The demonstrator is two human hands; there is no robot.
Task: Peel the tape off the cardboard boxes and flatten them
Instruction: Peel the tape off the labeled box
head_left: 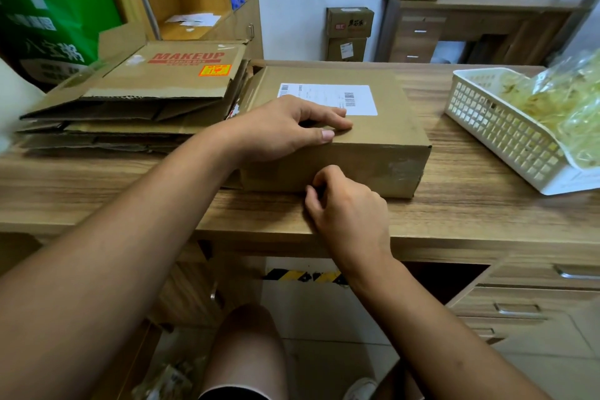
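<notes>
A closed brown cardboard box [386, 127] with a white shipping label [328, 97] lies flat on the wooden desk [470, 204]. My left hand [282, 128] rests on the box's top near its front edge, fingers flat and pressing down. My right hand [347, 208] is at the lower front face of the box, thumb and fingertips pinched together at the tape there; the tape itself is too thin to make out. Left of the box is a stack of flattened cardboard boxes [139, 101], the top one printed MAKEUP.
A white plastic basket [496, 130] holding crumpled clear tape stands at the desk's right. A green bag [55, 16] and wooden shelves are at back left. More boxes [349, 32] stand by the far wall. Drawers [532, 302] sit under the desk at right.
</notes>
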